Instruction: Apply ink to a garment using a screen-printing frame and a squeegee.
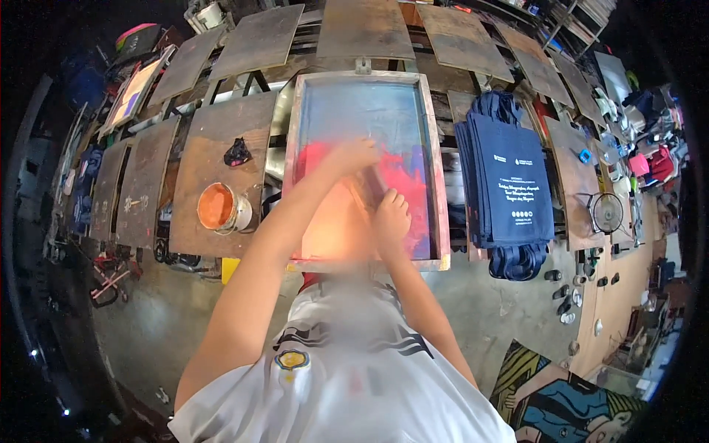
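A wooden-framed printing screen (pixel 436 148) lies before me, blue at the top, pink across its middle, with orange ink at lower left. Both hands grip a squeegee (pixel 378 182) slanting across it. My left hand (pixel 358 153), slightly blurred, is closed on its upper part; my right hand (pixel 391 214) is closed on it lower down, nearer me. An open white bucket (pixel 217 207) with orange contents stands left of the screen on a stained board (pixel 199 133). A small crumpled black item (pixel 238 151) lies behind the bucket.
Stacked navy tote bags (pixel 502 140) lie right of the screen. More boards (pixel 363 26) line the back and sides. A round wire-caged object (pixel 605 210) sits at right. Sandals (pixel 563 306) lie on the floor. A painted panel (pixel 561 391) is at lower right.
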The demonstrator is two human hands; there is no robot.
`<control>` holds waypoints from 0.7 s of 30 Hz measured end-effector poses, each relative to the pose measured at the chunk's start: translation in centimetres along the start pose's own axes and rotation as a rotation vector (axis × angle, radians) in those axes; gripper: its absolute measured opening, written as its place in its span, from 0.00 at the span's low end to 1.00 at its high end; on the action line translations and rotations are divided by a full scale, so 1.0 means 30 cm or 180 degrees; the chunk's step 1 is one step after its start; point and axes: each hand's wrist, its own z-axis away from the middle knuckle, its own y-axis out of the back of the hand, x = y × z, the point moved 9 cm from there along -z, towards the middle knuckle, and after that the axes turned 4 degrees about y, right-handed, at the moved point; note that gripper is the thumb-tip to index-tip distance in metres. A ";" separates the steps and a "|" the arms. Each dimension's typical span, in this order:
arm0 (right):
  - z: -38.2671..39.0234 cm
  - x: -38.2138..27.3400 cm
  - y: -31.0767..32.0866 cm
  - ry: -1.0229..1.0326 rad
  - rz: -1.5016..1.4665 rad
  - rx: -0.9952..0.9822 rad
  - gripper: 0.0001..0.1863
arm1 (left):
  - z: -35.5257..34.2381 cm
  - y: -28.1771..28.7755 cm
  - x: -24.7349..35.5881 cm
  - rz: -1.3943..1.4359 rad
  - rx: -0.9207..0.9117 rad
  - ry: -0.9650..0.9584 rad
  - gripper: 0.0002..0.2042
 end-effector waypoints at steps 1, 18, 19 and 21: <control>-0.017 -0.006 -0.020 0.0010 0.0143 0.0010 0.31 | 0.008 -0.019 -0.046 0.0284 0.0053 0.0443 0.27; -0.218 -0.451 -0.123 0.2421 0.0172 -0.0233 0.22 | 0.689 -0.040 -0.115 0.1084 0.1868 0.2503 0.31; -0.227 -0.470 -0.124 0.2470 0.0161 -0.0237 0.22 | 0.725 -0.069 -0.112 0.1138 0.1697 0.2818 0.32; -0.210 -0.514 -0.178 0.2883 0.0294 -0.0964 0.30 | 0.772 -0.096 -0.075 0.1182 0.1531 0.3170 0.34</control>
